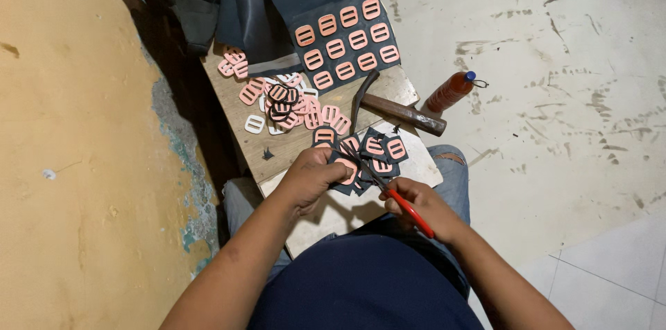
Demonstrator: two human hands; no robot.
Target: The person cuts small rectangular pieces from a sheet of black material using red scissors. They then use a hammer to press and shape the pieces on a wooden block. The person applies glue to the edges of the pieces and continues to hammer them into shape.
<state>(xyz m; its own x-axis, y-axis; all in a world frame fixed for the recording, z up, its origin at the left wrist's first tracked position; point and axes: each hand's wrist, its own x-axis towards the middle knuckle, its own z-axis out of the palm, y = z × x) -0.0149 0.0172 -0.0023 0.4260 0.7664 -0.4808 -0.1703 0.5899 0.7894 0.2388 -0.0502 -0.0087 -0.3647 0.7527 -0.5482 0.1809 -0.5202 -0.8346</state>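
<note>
Fingers point(406, 195) grip red-handled scissors point(388, 191), blades pointing up-left toward buckle piece point(347, 170).

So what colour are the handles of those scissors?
Red, on the scissors in the right hand; the head view shows it.

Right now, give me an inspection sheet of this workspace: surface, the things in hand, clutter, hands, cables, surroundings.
Surface: small wooden board with a pale slab at its near end, across the person's lap.
Job's things: pink buckle on a dark fabric patch, red-handled scissors with the blades at the patch.
Clutter: heap of loose buckles, cut patches, dark sheet with rows of buckles, hammer.
Grippers: left hand pinches the patch; right hand grips the scissors.
Cables: nothing seen.
Surroundings: yellow wall with chipped paint, scuffed floor, orange bottle lying on it.
</note>
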